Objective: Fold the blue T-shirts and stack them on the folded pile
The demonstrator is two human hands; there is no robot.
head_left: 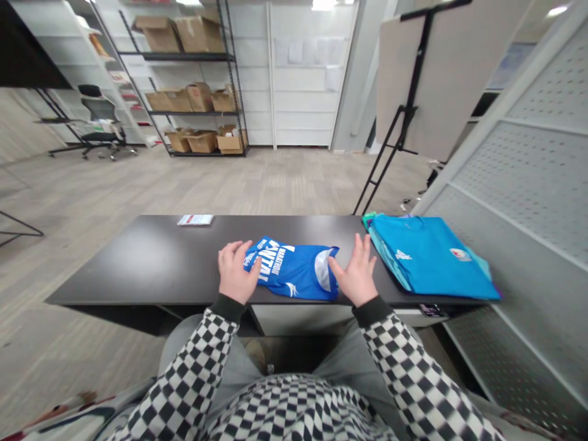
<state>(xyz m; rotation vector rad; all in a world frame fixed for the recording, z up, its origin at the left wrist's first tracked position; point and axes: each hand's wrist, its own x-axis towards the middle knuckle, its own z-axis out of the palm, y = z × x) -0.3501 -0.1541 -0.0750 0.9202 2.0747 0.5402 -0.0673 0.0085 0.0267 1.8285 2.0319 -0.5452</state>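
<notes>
A folded blue shirt [301, 269] with white lettering lies on the dark table in front of me, its collar end pointing right. My left hand [237, 269] is at the shirt's left end, thumb and fingers apart, over or touching the lettered edge; contact is hard to make out. At the collar end is my right hand [358, 269], fingers spread, with the thumb close to the collar's pale inside. Neither hand grips the cloth. To the right of my right hand lies a stack of shirts [436, 260], a bright blue one on top.
The dark table [138, 263] carries a small white card or device [195, 220] near its far left edge. A grey perforated panel [528, 202] stands close on the right. Beyond the table are a stand with a board [425, 79] and a shelf with cardboard boxes [197, 98].
</notes>
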